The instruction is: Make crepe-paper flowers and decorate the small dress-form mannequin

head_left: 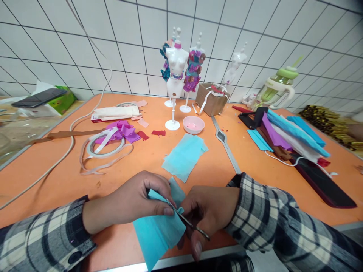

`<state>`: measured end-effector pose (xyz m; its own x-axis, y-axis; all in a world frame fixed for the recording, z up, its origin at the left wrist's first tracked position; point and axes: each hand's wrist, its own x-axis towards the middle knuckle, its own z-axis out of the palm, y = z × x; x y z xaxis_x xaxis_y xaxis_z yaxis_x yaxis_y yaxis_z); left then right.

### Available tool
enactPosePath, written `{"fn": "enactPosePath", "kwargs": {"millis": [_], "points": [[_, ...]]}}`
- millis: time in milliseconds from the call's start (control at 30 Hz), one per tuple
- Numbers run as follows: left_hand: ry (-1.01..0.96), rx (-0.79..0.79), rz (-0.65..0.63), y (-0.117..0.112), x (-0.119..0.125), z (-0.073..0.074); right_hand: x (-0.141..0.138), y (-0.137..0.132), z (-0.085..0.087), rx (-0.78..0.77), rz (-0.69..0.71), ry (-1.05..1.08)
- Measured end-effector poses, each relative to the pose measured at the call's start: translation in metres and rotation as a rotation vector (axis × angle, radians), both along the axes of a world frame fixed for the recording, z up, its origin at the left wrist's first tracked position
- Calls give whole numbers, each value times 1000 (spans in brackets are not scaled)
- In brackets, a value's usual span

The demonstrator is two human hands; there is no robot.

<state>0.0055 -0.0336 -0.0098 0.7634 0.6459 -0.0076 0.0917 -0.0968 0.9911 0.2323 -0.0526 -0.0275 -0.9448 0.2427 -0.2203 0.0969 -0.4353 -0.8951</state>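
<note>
My left hand [136, 200] pinches a sheet of turquoise crepe paper [159, 230] near the front edge of the orange table [198, 166], fingers closed on its upper part. My right hand [210, 215] grips a small pair of metal scissors [187, 221], whose blades meet the paper's right edge beside my left thumb. The paper hangs down toward the table edge. A loose stack of the same turquoise paper [184, 155] lies flat just beyond my hands.
Small mannequin busts [176, 71] stand at the back by a pink bowl [193, 124] and a brown box [211, 99]. Ribbon and purple paper [113, 138] lie left; a cable [68, 139] crosses there. Coloured paper strips [292, 136] and a dark phone [323, 181] lie right.
</note>
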Motion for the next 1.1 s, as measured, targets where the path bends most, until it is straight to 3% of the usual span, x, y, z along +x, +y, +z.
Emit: {"fn": "enactPosePath", "kwargs": {"millis": [300, 533, 900, 1100], "points": [[21, 31, -6, -1, 1, 2, 0, 0, -1, -36, 15, -54], [7, 54, 165, 4, -6, -1, 0, 0, -8, 31, -67, -85], [-1, 60, 99, 5, -2, -1, 0, 1, -4, 27, -28, -22], [-15, 43, 76, 4, 0, 0, -1, -1, -10, -20, -39, 16]]}}
